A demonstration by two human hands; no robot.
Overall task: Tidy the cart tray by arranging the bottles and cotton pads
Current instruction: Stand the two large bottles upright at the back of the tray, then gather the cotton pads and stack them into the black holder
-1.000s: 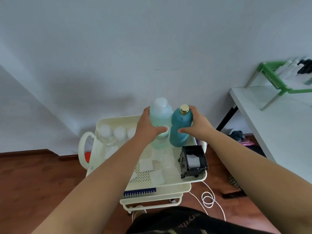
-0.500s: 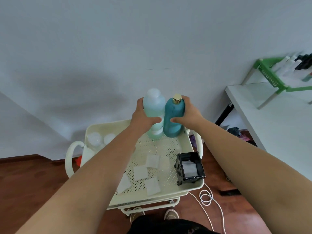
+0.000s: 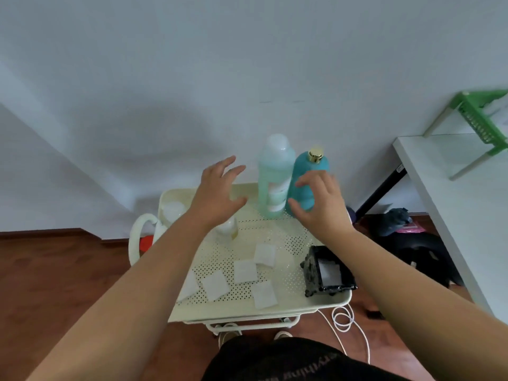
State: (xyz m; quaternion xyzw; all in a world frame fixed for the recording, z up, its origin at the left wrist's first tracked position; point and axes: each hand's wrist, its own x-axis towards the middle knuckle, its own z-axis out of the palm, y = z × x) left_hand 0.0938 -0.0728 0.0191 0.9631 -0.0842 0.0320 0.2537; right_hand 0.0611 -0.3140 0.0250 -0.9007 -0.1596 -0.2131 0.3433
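- Head view: the cream perforated cart tray sits below the person, against a pale wall; two tall bottles stand upright side by side at its far edge, touching or nearly so
- The pale green bottle with a white cap is on the left; the teal bottle with a gold cap is on the right
- The left hand hangs above the tray, left of the pale green bottle and apart from it; fingers spread wide, holding nothing
- The right hand is in front of the teal bottle, fingers splayed and curled a little, nothing gripped; whether a fingertip brushes the bottle cannot be told
- Below the left wrist stands a small clear bottle with yellowish liquid, partly hidden; further clear containers sit at the tray's far left corner, blurred
- Five white square cotton pads lie loose on the near middle of the tray, some overlapping at the corners
- A black ornate box sits at the near right corner, with white pads inside
- A white cable coils on the wooden floor beside the cart; a white table with a green rack stands on the right
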